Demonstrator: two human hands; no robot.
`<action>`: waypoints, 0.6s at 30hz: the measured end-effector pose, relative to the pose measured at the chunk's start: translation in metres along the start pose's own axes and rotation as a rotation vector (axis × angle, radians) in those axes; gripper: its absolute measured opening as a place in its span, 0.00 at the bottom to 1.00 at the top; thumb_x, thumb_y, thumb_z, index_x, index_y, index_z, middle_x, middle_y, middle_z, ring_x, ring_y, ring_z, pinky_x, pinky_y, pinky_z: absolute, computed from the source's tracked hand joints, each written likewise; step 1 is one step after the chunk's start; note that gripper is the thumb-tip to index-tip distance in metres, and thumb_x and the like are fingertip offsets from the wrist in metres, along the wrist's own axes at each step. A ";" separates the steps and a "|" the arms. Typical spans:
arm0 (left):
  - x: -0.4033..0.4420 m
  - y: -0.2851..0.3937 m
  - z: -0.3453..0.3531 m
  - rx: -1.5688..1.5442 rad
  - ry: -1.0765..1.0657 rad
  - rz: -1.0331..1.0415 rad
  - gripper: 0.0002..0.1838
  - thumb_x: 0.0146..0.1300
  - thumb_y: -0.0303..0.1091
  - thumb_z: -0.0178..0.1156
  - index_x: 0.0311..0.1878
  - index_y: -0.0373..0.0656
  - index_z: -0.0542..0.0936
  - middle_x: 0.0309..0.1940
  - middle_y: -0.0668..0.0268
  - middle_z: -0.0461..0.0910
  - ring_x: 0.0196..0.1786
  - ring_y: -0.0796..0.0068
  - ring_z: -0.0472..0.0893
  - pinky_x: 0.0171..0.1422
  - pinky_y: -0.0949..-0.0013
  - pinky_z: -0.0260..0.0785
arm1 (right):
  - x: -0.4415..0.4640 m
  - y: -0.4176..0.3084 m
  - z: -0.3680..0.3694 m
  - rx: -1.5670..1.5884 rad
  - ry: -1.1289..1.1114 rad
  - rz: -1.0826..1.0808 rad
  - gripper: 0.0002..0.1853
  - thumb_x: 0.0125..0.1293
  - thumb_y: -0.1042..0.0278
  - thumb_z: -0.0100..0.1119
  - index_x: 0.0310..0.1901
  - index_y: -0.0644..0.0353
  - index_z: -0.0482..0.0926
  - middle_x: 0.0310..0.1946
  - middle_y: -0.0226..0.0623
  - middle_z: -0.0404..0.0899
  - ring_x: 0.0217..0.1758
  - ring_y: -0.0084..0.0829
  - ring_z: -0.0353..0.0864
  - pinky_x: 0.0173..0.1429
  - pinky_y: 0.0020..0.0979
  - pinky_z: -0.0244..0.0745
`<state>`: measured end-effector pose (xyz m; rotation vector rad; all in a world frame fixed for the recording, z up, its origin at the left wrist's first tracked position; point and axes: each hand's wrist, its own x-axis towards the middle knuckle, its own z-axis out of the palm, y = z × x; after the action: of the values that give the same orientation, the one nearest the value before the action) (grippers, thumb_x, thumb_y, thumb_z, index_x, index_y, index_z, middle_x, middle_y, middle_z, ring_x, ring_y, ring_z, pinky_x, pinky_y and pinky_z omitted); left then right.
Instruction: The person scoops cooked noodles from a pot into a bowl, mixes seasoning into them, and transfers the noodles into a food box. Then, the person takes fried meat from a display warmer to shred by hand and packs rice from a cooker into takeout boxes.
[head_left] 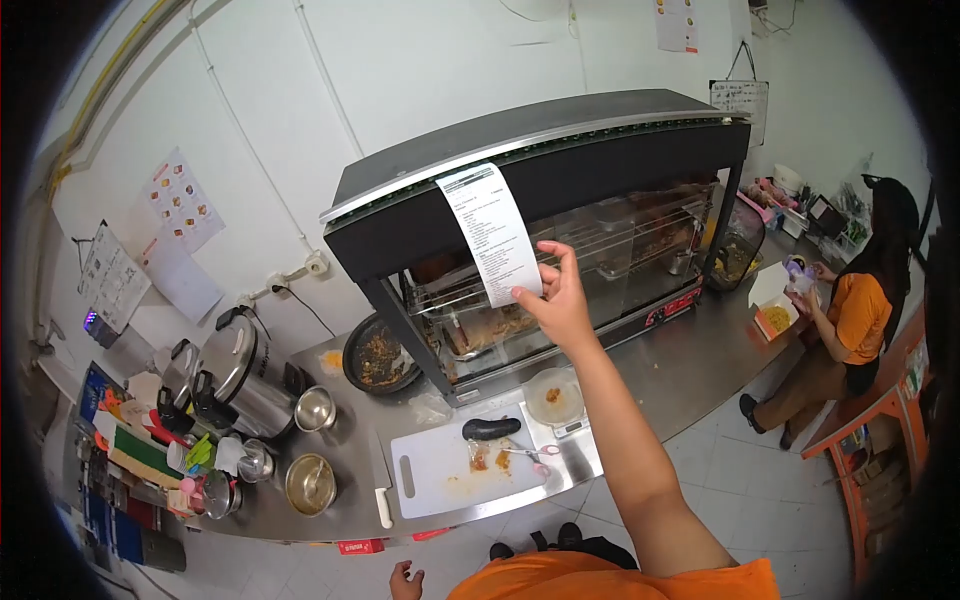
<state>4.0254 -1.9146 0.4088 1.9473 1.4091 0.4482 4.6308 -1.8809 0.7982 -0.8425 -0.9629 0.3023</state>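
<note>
My right hand (556,298) reaches up in front of the black display warmer (530,180). Its thumb and fingers touch the lower end of a long printed receipt (490,232), which hangs from the warmer's top edge. Low in the view, my left hand (405,580) hangs near my body with its fingers slightly apart, holding nothing. Between them on the counter lies a white cutting board (430,482) with a black object (491,429), food scraps (480,458) and pink-handled scissors (543,451). A clear bowl (553,397) sits on a small scale at the board's right.
A knife (384,506), metal bowls (311,486) and large steel pots (240,370) stand on the left. A dark pan (380,355) is beside the warmer. At the right, a co-worker (858,310) stands near an open food box (775,310) and an orange shelf (860,440).
</note>
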 end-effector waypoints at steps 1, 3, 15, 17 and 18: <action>-0.004 -0.011 0.000 0.010 0.007 -0.009 0.24 0.62 0.37 0.68 0.59 0.38 0.76 0.52 0.50 0.81 0.53 0.54 0.81 0.57 0.59 0.75 | -0.004 -0.004 0.002 -0.021 0.009 -0.004 0.36 0.60 0.85 0.62 0.65 0.59 0.53 0.48 0.50 0.83 0.52 0.31 0.83 0.57 0.31 0.76; -0.015 -0.038 0.001 0.014 -0.010 -0.060 0.25 0.61 0.38 0.69 0.59 0.38 0.76 0.52 0.50 0.81 0.52 0.55 0.81 0.56 0.59 0.75 | -0.012 -0.011 0.005 -0.039 0.028 0.006 0.36 0.60 0.85 0.62 0.65 0.59 0.53 0.48 0.50 0.83 0.53 0.31 0.83 0.58 0.31 0.76; -0.054 -0.109 0.013 0.112 -0.024 -0.297 0.28 0.55 0.41 0.75 0.56 0.41 0.77 0.48 0.47 0.82 0.46 0.55 0.82 0.50 0.57 0.77 | -0.049 -0.031 0.016 -0.099 0.133 -0.027 0.36 0.60 0.83 0.63 0.66 0.58 0.53 0.45 0.44 0.84 0.47 0.23 0.80 0.49 0.24 0.69; -0.052 -0.110 0.014 0.063 -0.040 -0.334 0.28 0.55 0.42 0.74 0.57 0.42 0.77 0.48 0.47 0.82 0.48 0.54 0.82 0.52 0.57 0.76 | -0.052 -0.031 0.016 -0.110 0.145 -0.021 0.36 0.60 0.83 0.63 0.66 0.58 0.54 0.44 0.44 0.85 0.47 0.22 0.80 0.49 0.24 0.69; -0.051 -0.108 0.014 0.063 -0.042 -0.336 0.28 0.55 0.42 0.74 0.57 0.42 0.77 0.48 0.47 0.82 0.48 0.54 0.82 0.52 0.57 0.76 | -0.053 -0.030 0.015 -0.102 0.148 -0.030 0.36 0.60 0.83 0.63 0.66 0.59 0.54 0.44 0.43 0.85 0.46 0.22 0.79 0.48 0.24 0.69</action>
<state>3.9414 -1.9466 0.3288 1.7108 1.6997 0.2078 4.5848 -1.9240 0.7934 -0.9296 -0.8569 0.1636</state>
